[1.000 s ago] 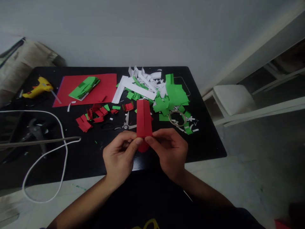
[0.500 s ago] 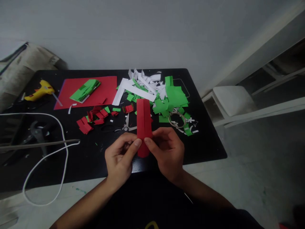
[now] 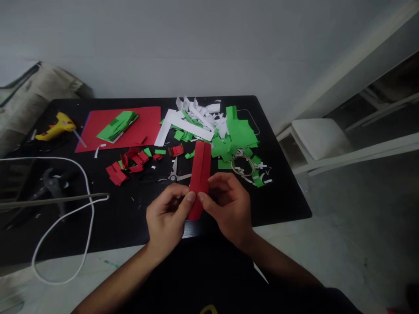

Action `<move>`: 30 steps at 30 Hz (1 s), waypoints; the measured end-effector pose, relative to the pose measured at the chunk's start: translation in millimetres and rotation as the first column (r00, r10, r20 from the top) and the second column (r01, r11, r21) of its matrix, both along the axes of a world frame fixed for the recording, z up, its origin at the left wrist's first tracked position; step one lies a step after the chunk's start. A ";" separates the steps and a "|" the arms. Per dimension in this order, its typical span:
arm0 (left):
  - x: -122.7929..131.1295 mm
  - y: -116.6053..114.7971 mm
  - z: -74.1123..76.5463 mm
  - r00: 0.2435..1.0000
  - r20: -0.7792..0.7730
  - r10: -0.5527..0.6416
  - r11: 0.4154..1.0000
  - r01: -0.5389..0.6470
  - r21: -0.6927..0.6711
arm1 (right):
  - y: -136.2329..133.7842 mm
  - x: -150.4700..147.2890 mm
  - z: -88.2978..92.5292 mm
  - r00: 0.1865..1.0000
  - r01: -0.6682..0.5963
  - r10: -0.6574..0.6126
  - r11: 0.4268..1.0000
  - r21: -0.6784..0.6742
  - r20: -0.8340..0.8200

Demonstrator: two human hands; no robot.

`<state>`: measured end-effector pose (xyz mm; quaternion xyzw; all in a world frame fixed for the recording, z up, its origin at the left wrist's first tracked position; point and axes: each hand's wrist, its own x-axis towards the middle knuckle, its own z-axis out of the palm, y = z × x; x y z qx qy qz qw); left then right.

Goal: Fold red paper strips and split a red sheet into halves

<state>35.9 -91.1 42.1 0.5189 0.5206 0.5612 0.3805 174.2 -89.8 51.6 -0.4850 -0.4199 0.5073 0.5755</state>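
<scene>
A folded red paper strip is held up above the near part of the table, with a crease or seam running along its length. My left hand pinches its left edge near the lower end, thumb on top. From the other side my right hand grips the right edge, its thumb almost meeting the left one. The fingers beneath the paper are hidden. Behind the strip lie open scissors, their blades pointing away and to the right.
On the black table are a yellow glue gun, a red sheet under folded green paper, red pieces, white scraps, green paper, a tape ring, pliers and a white cable.
The red strip has tilted, its far end shifting right and slightly nearer, and looks narrower. Both hands keep their pinch on it with only slight movement.
</scene>
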 end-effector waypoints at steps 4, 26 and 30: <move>1.3 0.4 -0.2 0.999 0.029 0.028 0.999 -0.027 -0.031 | 2.2 6.9 1.5 0.996 -0.061 0.058 0.997 -0.054 -0.065; -15.5 9.2 -0.8 0.983 0.015 -0.184 0.974 0.185 -0.129 | 3.6 13.2 -4.1 0.994 -0.109 0.110 0.992 -0.060 0.020; -19.1 10.4 0.4 0.976 0.014 -0.216 0.965 0.215 -0.150 | 5.2 14.5 -4.5 0.993 -0.112 0.114 0.989 -0.098 0.015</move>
